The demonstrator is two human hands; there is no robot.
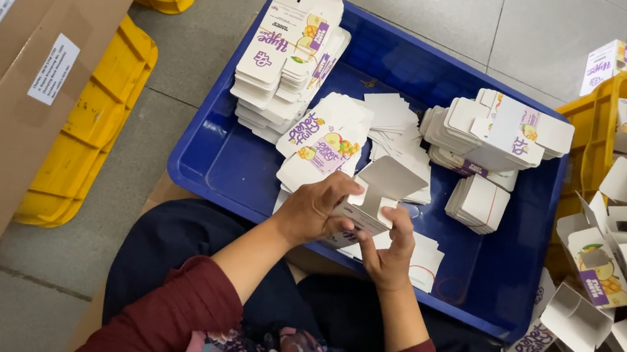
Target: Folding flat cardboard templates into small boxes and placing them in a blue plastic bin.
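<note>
Over the blue tray's (210, 162) near edge, both hands, left hand (315, 210) and right hand (392, 251), grasp a half-folded white carton (377, 196). A hard squeeze could crease its flap, or an elbow might topple the flat stacks (284, 59) at the tray's far corner.

Flat carton stacks (291, 52) in tray (226, 164), w/ more stacks (496, 135) at its right; tray in front of lap. Folded boxes (623, 273) heaped right of tray; big carton (11, 80) left.

grey tiled floor (209, 49) | blue tray (234, 166) | yellow crates (93, 131) | cardboard box (11, 80)
</note>
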